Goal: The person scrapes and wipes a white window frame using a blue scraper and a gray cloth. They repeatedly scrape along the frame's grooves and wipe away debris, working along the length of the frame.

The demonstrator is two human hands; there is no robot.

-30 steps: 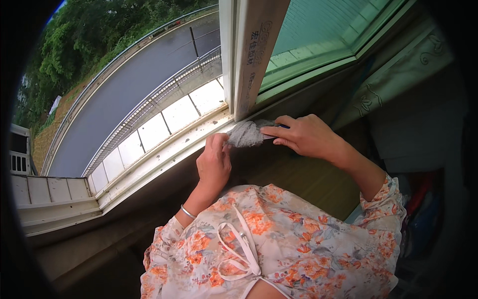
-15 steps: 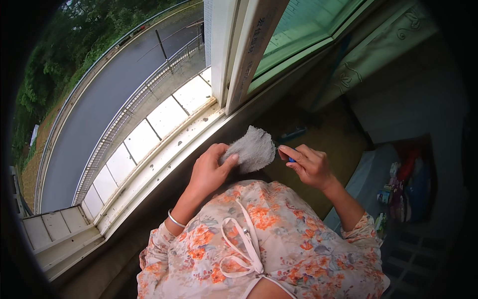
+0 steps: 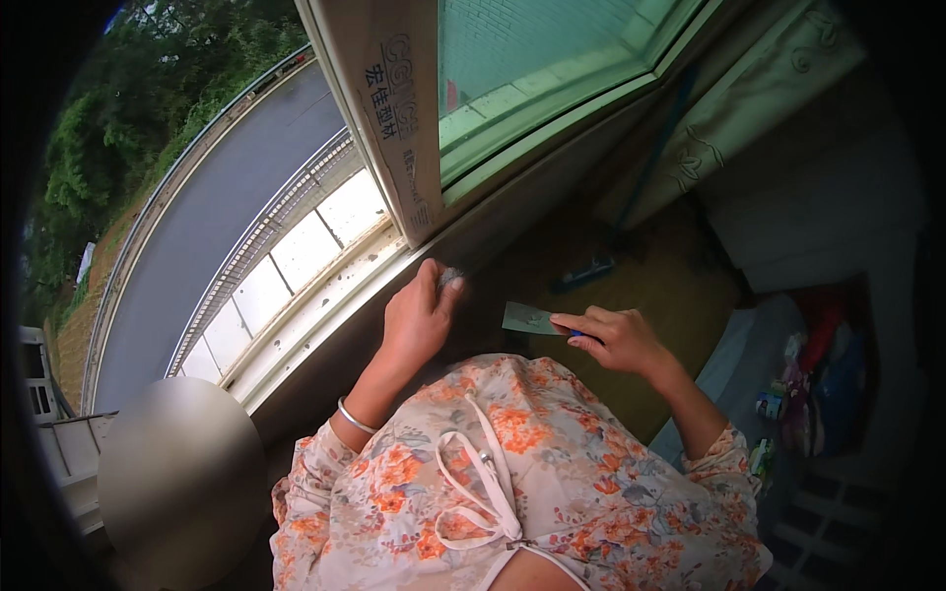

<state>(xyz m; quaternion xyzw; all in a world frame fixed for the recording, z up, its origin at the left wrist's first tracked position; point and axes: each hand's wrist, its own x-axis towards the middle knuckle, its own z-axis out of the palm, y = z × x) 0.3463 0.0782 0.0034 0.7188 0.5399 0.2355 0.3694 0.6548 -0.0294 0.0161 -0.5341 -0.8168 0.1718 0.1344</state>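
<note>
Near the sill (image 3: 315, 328), our left hand (image 3: 416, 317) pinches grey cloth (image 3: 450, 277), right hand (image 3: 618, 338) a scraper (image 3: 529, 318); likely blade-wiping, next move needs edge control.

the blouse (image 3: 611, 492) is pale with orange flowers (image 3: 518, 429) and a white bow (image 3: 501, 497), the bracelet (image 3: 352, 419) silver.

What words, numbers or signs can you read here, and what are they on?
Frame: big dark letters and characters, which I won't copy out; the smaller print lower down is too blurred to read.
Packet: any print is too small to read.
Scraper: no words that I can make out.
</note>
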